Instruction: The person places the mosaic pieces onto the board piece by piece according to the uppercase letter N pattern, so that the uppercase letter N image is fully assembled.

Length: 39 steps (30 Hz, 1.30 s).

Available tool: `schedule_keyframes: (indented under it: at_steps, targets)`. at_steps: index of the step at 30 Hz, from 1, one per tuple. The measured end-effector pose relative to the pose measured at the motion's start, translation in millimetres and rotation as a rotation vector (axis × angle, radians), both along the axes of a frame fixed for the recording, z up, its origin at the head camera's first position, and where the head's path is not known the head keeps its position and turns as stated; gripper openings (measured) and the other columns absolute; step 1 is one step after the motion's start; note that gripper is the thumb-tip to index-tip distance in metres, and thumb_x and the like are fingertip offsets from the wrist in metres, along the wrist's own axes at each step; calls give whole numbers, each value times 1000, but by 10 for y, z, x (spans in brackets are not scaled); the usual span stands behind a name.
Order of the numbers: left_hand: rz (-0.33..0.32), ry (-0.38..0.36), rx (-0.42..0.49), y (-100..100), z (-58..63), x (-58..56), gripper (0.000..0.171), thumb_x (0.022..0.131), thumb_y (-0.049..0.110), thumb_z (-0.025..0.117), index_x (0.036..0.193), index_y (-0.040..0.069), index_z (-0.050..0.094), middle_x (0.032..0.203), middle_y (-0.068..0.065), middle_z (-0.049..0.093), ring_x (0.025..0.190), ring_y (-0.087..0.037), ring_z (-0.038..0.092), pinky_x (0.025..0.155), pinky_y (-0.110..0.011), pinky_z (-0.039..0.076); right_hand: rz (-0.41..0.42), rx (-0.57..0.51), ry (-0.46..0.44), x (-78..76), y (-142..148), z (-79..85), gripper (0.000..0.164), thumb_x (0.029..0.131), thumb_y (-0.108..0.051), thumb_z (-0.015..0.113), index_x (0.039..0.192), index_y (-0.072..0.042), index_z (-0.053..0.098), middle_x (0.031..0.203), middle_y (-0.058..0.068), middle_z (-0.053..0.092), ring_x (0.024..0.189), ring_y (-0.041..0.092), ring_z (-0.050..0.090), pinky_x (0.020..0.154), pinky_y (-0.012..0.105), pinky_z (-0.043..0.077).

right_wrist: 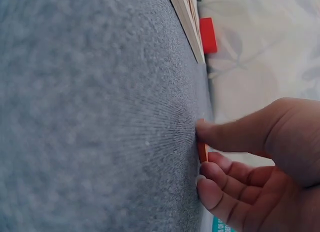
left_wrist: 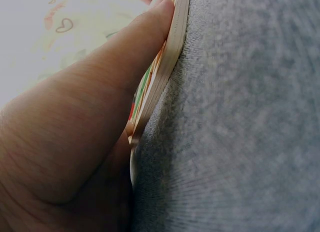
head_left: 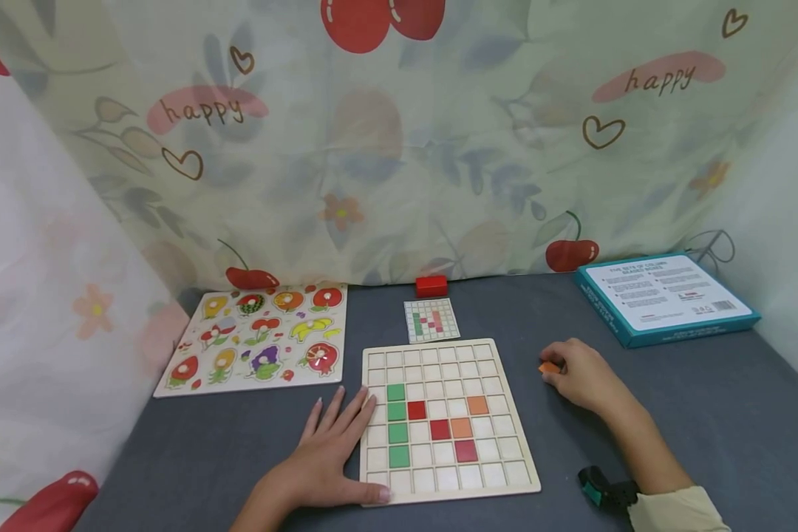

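Note:
A wooden grid board (head_left: pixel 468 494) lies on the dark grey cloth in the head view. It bears a column of several green tiles (head_left: pixel 397 433), three red tiles (head_left: pixel 440 429) on a diagonal and two orange tiles (head_left: pixel 461 428). My left hand (head_left: pixel 326 462) rests at the board's left edge with fingers spread, the thumb on its near left corner. Right of the board, my right hand (head_left: pixel 581 373) pinches an orange tile (right_wrist: pixel 202 151) between thumb and fingers, low against the cloth. Behind the board lies a small pattern card (head_left: pixel 432 321) with coloured squares.
A red block (head_left: pixel 431 287) stands behind the card, by the printed curtain (head_left: pixel 399 244). A fruit puzzle board (head_left: pixel 256 373) lies at the left. At the back right is a teal and white box (head_left: pixel 668 292), and a black strap (head_left: pixel 608 491) lies by the right forearm.

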<state>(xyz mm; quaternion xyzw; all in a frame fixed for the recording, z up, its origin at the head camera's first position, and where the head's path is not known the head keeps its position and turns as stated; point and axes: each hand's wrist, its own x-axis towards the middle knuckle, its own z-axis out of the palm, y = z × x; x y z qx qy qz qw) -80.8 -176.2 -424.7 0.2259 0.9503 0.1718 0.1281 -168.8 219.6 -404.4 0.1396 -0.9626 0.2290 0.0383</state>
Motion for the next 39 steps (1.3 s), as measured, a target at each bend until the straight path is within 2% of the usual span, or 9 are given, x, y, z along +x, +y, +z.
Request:
schedule_keyframes:
  at_steps: [9, 13, 18, 24, 28, 32, 39]
  targets:
    - [-4, -11, -4, -9, -7, -9, 108, 62, 82, 48, 146, 31, 2, 150, 9, -4, 134, -26, -11, 99, -58, -5, -40, -50, -113, -7, 33, -3, 25, 76, -3, 68, 101, -1, 63, 79, 5, 52, 69, 19, 46, 60, 34, 38]
    - [4, -15, -6, -9, -14, -6, 109, 61, 82, 48, 146, 31, 2, 150, 9, -4, 134, -26, -11, 99, -58, -5, -35, -68, -136, -12, 27, -17, 18, 78, -4, 67, 95, -5, 65, 77, 3, 53, 68, 18, 46, 59, 33, 37]
    - [8, -23, -1, -4, -24, -2, 109, 61, 83, 48, 145, 31, 2, 150, 10, -4, 134, -25, -12, 99, -59, -5, 2, -49, -97, -4, 10, -31, 6, 81, -7, 65, 87, -9, 67, 78, 1, 56, 70, 18, 48, 62, 35, 39]
    - [0, -9, 5, -4, -17, -17, 108, 62, 82, 48, 146, 31, 3, 150, 9, -2, 134, -26, -11, 99, -59, -5, 24, -94, -35, 5, -28, -28, 15, 82, -7, 65, 97, -9, 63, 81, 0, 57, 70, 16, 50, 63, 36, 42]
    - [-5, -5, 1, -7, -5, -14, 108, 62, 82, 48, 146, 30, 3, 150, 8, -3, 134, -27, -11, 99, -59, -5, 46, -141, -13, 27, -119, -3, 13, 82, -11, 67, 94, -11, 61, 77, -3, 56, 67, 12, 50, 62, 32, 43]
    - [-3, -2, 0, -8, 0, -9, 108, 62, 82, 48, 146, 30, 3, 150, 8, -2, 134, -27, -10, 99, -59, -5, 103, -157, 20, 65, -280, 66, 12, 81, -14, 69, 90, -13, 62, 74, -6, 56, 66, 11, 49, 60, 30, 43]
    - [3, 9, -2, -8, -12, 5, 109, 61, 82, 48, 146, 30, 2, 150, 10, -4, 134, -25, -11, 99, -58, -5, 238, -156, 8, 123, -570, 194, 12, 81, -7, 67, 91, -12, 64, 76, -7, 56, 68, 11, 49, 60, 26, 45]
